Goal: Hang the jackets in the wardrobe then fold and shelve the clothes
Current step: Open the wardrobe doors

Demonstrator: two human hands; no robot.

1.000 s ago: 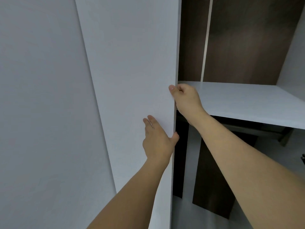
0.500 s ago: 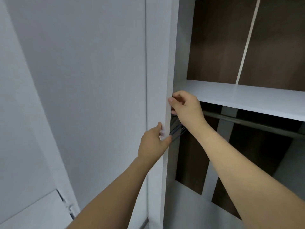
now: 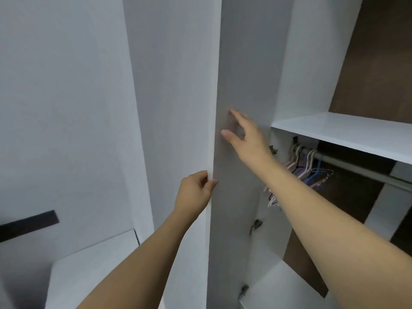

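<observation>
The white wardrobe door (image 3: 240,74) stands swung wide, its inner face toward me. My left hand (image 3: 195,192) pinches the door's front edge at mid height, thumb on the inner side. My right hand (image 3: 244,133) presses the inner face higher up with straight, spread fingers. Inside the wardrobe a metal rail (image 3: 361,169) runs under a white shelf (image 3: 347,134). Several empty pink and blue hangers (image 3: 312,172) hang bunched at the rail's left end. No jackets or other clothes show.
Door hinges (image 3: 256,225) sit along the wardrobe's left wall. The dark brown back panel (image 3: 379,63) shows above the shelf. A white wall (image 3: 55,108) fills the left, with a low white surface (image 3: 100,264) and a dark strip (image 3: 29,224) below.
The door has swung further outward, exposing its inner face, the rail and the hangers. My right hand let go of the door edge and now lies flat on the inner face.
</observation>
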